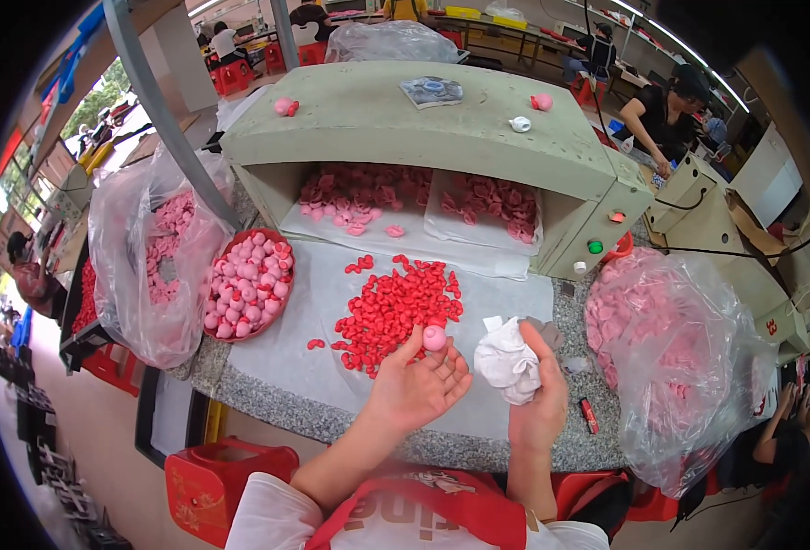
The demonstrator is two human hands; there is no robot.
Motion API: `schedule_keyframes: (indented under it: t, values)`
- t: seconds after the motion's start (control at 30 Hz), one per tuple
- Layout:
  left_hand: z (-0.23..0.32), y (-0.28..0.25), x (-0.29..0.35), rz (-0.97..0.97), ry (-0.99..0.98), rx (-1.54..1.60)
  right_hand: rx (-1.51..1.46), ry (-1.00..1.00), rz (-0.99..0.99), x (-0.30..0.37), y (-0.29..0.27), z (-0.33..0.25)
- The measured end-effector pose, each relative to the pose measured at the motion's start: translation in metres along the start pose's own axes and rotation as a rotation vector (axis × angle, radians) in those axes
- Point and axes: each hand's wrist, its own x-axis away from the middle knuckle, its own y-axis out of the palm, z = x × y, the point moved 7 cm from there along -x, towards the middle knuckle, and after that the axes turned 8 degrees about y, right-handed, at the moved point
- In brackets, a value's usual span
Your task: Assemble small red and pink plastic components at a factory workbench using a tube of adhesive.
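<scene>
My left hand [421,383] is palm up over the front of the white sheet, with a small pink ball [433,338] pinched at the thumb and fingertips. To its right, my right hand [541,390] is closed around a crumpled white cloth [508,360]. Just beyond the left hand lies a heap of small red rounded pieces [391,307]. A round red basket [249,286] full of pink balls with red parts stands left of the heap.
A pale green machine [423,124] with an open slot holds pink pieces [364,197]. Plastic bags of pink pieces flank the table, one left [153,266], one right [671,357]. A red lighter-like tube [589,415] lies near the right edge. Other people [666,115] sit farther back.
</scene>
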Motion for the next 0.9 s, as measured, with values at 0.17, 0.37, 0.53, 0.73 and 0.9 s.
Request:
schedule_keyframes:
  t: [0.17,0.37,0.53,0.73,0.9]
  values:
    - [-0.005,0.007,-0.003,-0.002,-0.073,0.013,0.233,-0.024,-0.007,0.000,0.009,0.002]
    - [-0.009,0.016,-0.001,-0.010,-0.098,-0.004,0.668,-0.126,0.085,0.006,0.015,0.003]
    - [-0.017,0.015,-0.001,0.016,0.066,-0.127,0.938,-0.548,-0.119,0.010,0.053,0.008]
    - [-0.023,0.009,-0.005,0.015,-0.163,-0.259,0.823,-0.266,-0.020,-0.001,0.035,0.002]
    - [-0.043,0.007,-0.004,0.035,-0.319,-0.100,0.495,0.042,0.018,-0.026,-0.002,0.009]
